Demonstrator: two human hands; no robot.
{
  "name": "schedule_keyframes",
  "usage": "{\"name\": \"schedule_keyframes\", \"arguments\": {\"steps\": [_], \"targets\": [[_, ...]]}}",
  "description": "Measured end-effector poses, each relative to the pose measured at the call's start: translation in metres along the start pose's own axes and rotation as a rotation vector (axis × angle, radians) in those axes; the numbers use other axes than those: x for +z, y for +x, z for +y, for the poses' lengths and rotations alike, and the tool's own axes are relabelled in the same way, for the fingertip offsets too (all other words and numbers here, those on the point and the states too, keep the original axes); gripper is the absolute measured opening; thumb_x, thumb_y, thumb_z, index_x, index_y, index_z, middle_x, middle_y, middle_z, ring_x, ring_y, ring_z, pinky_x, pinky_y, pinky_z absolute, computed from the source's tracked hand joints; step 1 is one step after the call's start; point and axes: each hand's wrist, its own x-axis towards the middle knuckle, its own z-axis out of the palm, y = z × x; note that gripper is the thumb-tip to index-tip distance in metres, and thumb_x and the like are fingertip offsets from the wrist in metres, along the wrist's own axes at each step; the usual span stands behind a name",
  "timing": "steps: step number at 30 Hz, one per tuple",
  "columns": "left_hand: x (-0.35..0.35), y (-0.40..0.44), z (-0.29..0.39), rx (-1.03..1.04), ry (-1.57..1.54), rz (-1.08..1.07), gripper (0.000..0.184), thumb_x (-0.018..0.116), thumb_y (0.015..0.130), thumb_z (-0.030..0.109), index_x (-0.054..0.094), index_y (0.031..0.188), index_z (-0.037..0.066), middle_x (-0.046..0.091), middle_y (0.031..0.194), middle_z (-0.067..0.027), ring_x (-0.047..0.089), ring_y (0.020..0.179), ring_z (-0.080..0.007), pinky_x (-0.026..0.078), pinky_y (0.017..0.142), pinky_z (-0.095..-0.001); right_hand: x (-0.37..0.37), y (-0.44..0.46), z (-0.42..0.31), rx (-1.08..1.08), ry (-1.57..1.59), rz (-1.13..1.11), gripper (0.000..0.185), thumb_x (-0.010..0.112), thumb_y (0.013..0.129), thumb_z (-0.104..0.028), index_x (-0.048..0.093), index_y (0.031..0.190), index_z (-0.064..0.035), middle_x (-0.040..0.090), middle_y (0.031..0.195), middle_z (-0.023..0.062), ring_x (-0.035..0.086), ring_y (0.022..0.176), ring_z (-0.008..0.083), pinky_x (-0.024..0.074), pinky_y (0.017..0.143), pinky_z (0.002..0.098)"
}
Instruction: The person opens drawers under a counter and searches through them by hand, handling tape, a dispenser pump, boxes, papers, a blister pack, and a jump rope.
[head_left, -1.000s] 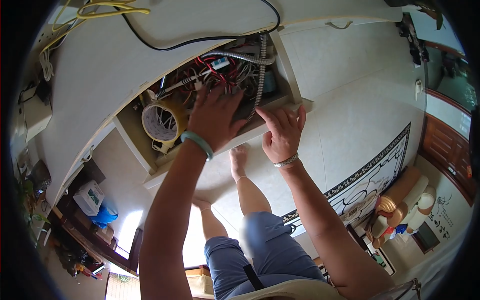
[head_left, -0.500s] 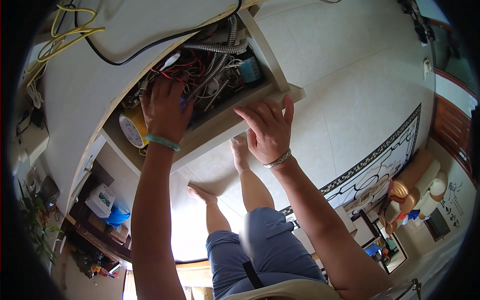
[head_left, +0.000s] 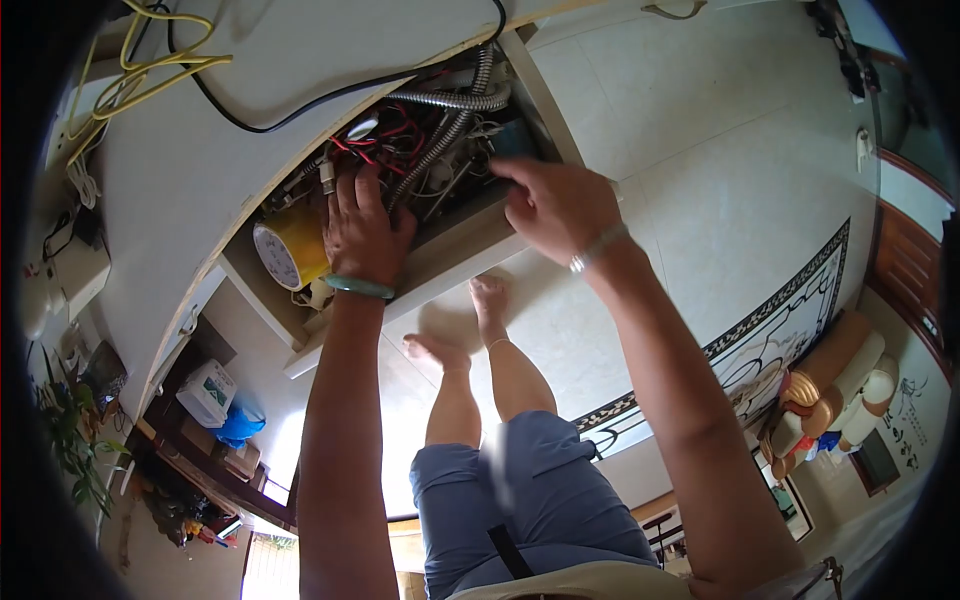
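- My left hand (head_left: 365,235), green bangle at the wrist, reaches into the open pale wooden drawer (head_left: 455,252), left of its middle; the fingers are half bent, and I can't tell whether the hidden fingertips grip anything.
- My right hand (head_left: 570,205) hangs loosely open over the drawer's front edge near the right corner, slightly blurred, index finger towards the blue container (head_left: 513,142) at the right end.
- Just left of my left hand, by the left end, lies a thick yellow round roll (head_left: 303,235).
- Thin red wires (head_left: 365,156) and a silver ribbed metal hose (head_left: 440,155) lie tangled beyond my left fingers.
- A black cable (head_left: 258,130) curves across the white desk (head_left: 220,170) towards its front edge.
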Motion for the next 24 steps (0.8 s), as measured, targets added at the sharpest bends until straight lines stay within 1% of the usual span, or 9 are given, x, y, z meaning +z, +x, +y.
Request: {"name": "schedule_keyframes", "arguments": {"steps": [2,4,6,11,14,16,19,22,24], "targets": [[0.000,-0.002,-0.002,0.023,-0.166,0.130,0.047,0.062,0.072,0.010,0.045,0.115,0.007,0.053,0.109,-0.0146,0.054,0.099,-0.0360,0.046,0.081,-0.0442,-0.001,0.025,-0.014,0.061,-0.120,-0.074,0.024,0.056,0.078,-0.016,0.063,0.099,-0.0069,0.067,0.080,0.0105,0.065,0.071,0.0287,0.0512,0.065,0.0411],[0.000,-0.003,-0.006,0.000,-0.242,0.164,0.044,0.061,0.074,0.008,0.045,0.115,0.007,0.054,0.107,-0.0143,0.056,0.095,-0.0354,0.047,0.079,-0.0429,0.009,0.042,-0.024,0.123,-0.240,-0.151,0.022,0.056,0.080,-0.019,0.063,0.097,-0.0067,0.067,0.082,0.0126,0.065,0.075,0.0302,0.0520,0.067,0.0426],[0.001,-0.003,-0.007,-0.020,-0.321,0.198,0.041,0.059,0.076,0.005,0.045,0.114,0.007,0.056,0.106,-0.0140,0.058,0.091,-0.0348,0.048,0.077,-0.0417,0.023,0.053,-0.028,0.139,-0.355,-0.148,0.020,0.050,0.085,-0.016,0.066,0.092,-0.0065,0.068,0.087,0.0118,0.066,0.086,0.0280,0.0538,0.071,0.0379],[0.004,-0.005,-0.006,-0.116,-0.400,0.246,0.037,0.058,0.079,0.003,0.045,0.113,0.007,0.058,0.099,-0.0135,0.059,0.087,-0.0338,0.047,0.074,-0.0401,0.035,0.074,-0.028,0.201,-0.362,-0.138,0.022,0.047,0.087,-0.013,0.068,0.092,-0.0084,0.067,0.093,0.0125,0.066,0.089,0.0276,0.0538,0.073,0.0381],[0.003,-0.005,-0.007,-0.117,-0.440,0.269,0.037,0.058,0.078,0.003,0.045,0.112,0.007,0.058,0.097,-0.0136,0.059,0.086,-0.0334,0.047,0.073,-0.0400,0.033,0.068,-0.020,0.202,-0.373,-0.130,0.020,0.048,0.087,-0.016,0.067,0.094,-0.0120,0.067,0.092,0.0126,0.065,0.088,0.0290,0.0538,0.072,0.0394],[0.001,-0.005,-0.006,-0.134,-0.467,0.270,0.036,0.058,0.078,0.003,0.045,0.112,0.007,0.058,0.097,-0.0137,0.059,0.085,-0.0332,0.047,0.073,-0.0399,0.028,0.052,-0.023,0.115,-0.239,-0.073,0.020,0.053,0.085,-0.023,0.062,0.099,-0.0126,0.066,0.085,0.0159,0.064,0.081,0.0340,0.0520,0.072,0.0439],[0.002,-0.006,-0.006,-0.152,-0.504,0.278,0.037,0.058,0.078,0.003,0.046,0.112,0.007,0.058,0.096,-0.0139,0.059,0.085,-0.0331,0.047,0.073,-0.0396,0.028,0.032,-0.034,0.174,-0.240,-0.100,0.020,0.055,0.084,-0.025,0.061,0.097,-0.0122,0.065,0.075,0.0154,0.063,0.072,0.0352,0.0515,0.067,0.0461],[0.003,-0.005,-0.009,-0.142,-0.516,0.300,0.037,0.059,0.077,0.003,0.046,0.112,0.007,0.058,0.096,-0.0138,0.059,0.085,-0.0329,0.047,0.073,-0.0393,0.035,0.020,-0.043,0.117,-0.158,-0.071,0.018,0.056,0.083,-0.024,0.060,0.095,-0.0128,0.064,0.069,0.0138,0.063,0.067,0.0355,0.0516,0.063,0.0465],[0.005,-0.004,-0.007,-0.128,-0.533,0.308,0.038,0.059,0.076,0.002,0.047,0.112,0.007,0.058,0.096,-0.0136,0.059,0.085,-0.0327,0.047,0.074,-0.0391,0.043,0.020,-0.059,0.113,-0.178,-0.118,0.017,0.054,0.082,-0.021,0.058,0.091,-0.0079,0.064,0.068,0.0161,0.064,0.066,0.0350,0.0522,0.062,0.0455]]}}
